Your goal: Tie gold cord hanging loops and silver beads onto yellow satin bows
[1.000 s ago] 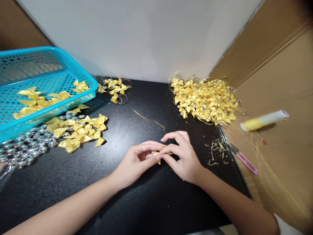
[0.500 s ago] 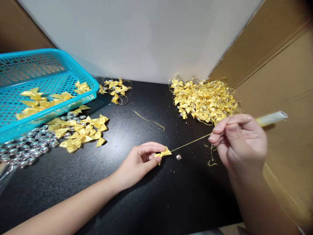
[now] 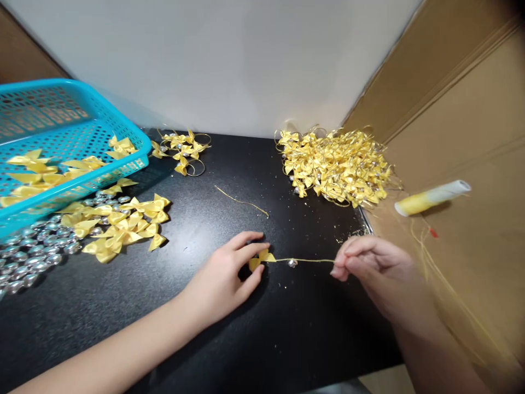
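Leftward, a blue basket (image 3: 143, 144) with yellow bows inside sits at the back of the black table (image 3: 246, 345), loose bows (image 3: 127, 227) and silver beads (image 3: 36, 254) crowding its near side. Bows with gold loops (image 3: 184, 145) lie just past its corner. Farther right, a large pile (image 3: 336, 169) of similar looped bows rests against the pale wall (image 3: 205, 54), and a thin scrap (image 3: 241, 201) of cord lies between the two groups. Beyond the table's right edge are a yellow-and-white tube (image 3: 432, 198) and loose strands (image 3: 455, 298). The left hand (image 3: 223, 273) rests low, thumb and fingers parted around a single bow (image 3: 268, 255). From this bow, a cord (image 3: 315, 260) runs to the right hand (image 3: 373, 273), whose thumb and fingertips pinch it. One bead (image 3: 292, 263) sits at the cord midway (whether threaded, I can't tell).
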A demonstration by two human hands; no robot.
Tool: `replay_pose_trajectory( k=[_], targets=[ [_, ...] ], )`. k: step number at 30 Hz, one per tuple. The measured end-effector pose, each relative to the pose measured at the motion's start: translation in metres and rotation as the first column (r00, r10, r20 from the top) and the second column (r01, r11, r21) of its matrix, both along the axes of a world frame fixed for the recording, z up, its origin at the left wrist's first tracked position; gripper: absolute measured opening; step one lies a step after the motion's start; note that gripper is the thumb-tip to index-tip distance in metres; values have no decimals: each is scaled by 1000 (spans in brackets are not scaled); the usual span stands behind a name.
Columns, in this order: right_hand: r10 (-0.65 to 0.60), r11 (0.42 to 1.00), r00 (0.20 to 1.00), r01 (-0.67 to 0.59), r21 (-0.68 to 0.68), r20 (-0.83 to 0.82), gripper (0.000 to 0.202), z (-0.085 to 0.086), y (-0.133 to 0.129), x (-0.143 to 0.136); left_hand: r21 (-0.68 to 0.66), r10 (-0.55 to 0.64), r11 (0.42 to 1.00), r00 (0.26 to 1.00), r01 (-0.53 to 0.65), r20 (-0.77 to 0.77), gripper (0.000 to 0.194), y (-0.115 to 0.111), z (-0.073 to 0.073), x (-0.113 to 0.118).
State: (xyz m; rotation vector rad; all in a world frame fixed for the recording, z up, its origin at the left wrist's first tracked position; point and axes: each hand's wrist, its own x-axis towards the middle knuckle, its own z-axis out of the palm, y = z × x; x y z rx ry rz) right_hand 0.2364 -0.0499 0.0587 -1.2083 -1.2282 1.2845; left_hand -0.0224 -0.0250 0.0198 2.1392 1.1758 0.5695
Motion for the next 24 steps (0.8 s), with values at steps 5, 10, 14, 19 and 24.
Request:
replay_pose_trajectory(
  k=[5,10,14,19,24],
  targets=[
    [-11,995,1000,10,-96,-4,11,-13,-10,-1,301,-127,939,980,169,-154,27,24,11,23],
    [69,996,995,-74,-53,-76,7,-14,-13,-6,103,-563,800,798,592,-216,21,67,15,55],
    [83,996,996,-83,-26,-21,6,-16,-15,-3,35,-704,695,690,718,-167,16,79,17,60],
    [77,995,996,-75,-60,44,12,-21,-14,-1,51,-704,700,700,712,-122,16,74,16,57],
    [79,992,992,-68,-102,103,9,-21,-11,-6,5,-662,749,749,662,-10,10,74,12,51]
  ],
)
